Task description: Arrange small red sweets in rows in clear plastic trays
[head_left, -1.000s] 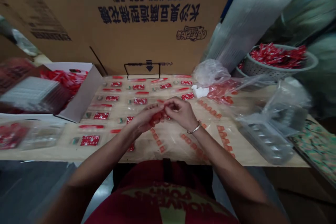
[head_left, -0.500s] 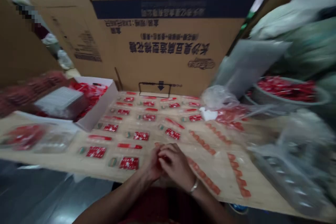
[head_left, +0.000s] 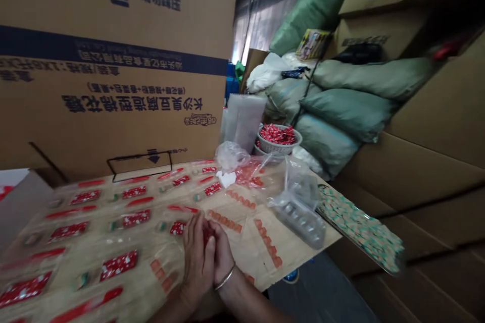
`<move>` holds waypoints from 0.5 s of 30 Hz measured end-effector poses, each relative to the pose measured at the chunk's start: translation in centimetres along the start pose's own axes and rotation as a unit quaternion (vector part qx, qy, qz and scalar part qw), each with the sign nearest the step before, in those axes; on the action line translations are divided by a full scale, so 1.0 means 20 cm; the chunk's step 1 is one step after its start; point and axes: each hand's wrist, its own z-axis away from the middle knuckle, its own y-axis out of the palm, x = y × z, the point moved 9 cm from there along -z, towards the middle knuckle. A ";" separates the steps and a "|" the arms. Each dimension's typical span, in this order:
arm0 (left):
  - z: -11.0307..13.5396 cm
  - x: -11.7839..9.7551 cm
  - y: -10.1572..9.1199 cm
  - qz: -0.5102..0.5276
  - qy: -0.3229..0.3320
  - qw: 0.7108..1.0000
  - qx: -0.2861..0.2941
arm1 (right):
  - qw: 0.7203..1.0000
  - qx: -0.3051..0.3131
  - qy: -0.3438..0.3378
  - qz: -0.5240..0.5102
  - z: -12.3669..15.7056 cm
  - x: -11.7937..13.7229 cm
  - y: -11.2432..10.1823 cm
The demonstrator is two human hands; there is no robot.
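Note:
My left hand [head_left: 195, 257] and my right hand [head_left: 223, 252], which wears a metal bangle, are pressed together over the tabletop [head_left: 248, 247]. Between them shows a small red piece [head_left: 207, 236], mostly hidden by my fingers. Rows of red printed sachets [head_left: 136, 218] and long red strips [head_left: 140, 202] lie on the table to the left of my hands. Strips of small orange-red squares [head_left: 225, 220] lie just beyond my fingers, and another strip [head_left: 267, 242] lies to the right.
A clear plastic tray [head_left: 301, 222] and a crumpled plastic bag [head_left: 227, 156] lie at the far side. A grey basket of red sachets [head_left: 278, 136] stands behind them. Large cardboard boxes [head_left: 113, 60] rise at the back, with green sacks [head_left: 329, 131] to the right.
The view has swung right and upward, so the table looks tilted and the sacks have come into sight. My hands stay together around the red piece, now nearer the sachets.

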 end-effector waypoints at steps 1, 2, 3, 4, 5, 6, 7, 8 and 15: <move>-0.02 -0.02 0.01 -0.048 0.039 0.998 0.010 | 0.999 -0.003 0.017 -0.034 0.01 -0.01 -0.01; -0.05 -0.03 0.02 -0.089 0.066 0.994 0.021 | 0.997 -0.003 0.032 -0.067 0.03 -0.03 -0.02; -0.07 -0.02 0.04 -0.126 0.080 0.988 0.036 | 0.995 0.000 0.042 -0.089 0.04 -0.04 -0.01; -0.10 -0.02 0.06 -0.157 0.082 0.983 0.053 | 0.994 0.005 0.043 -0.096 0.06 -0.05 0.00; -0.11 -0.01 0.08 -0.179 0.075 0.978 0.071 | 0.995 0.006 0.036 -0.091 0.07 -0.05 0.01; -0.13 0.00 0.11 -0.186 0.063 0.977 0.088 | 0.997 -0.004 0.019 -0.073 0.07 -0.04 0.00; -0.13 0.01 0.13 -0.176 0.047 0.977 0.106 | 0.999 -0.023 -0.006 -0.044 0.08 -0.03 -0.01; -0.13 0.02 0.16 -0.150 0.031 0.980 0.124 | 0.998 -0.046 -0.032 -0.012 0.08 -0.01 -0.04; -0.04 -0.01 -0.01 0.064 -0.055 0.990 0.116 | 0.970 -0.157 -0.142 0.121 -0.06 0.47 -0.54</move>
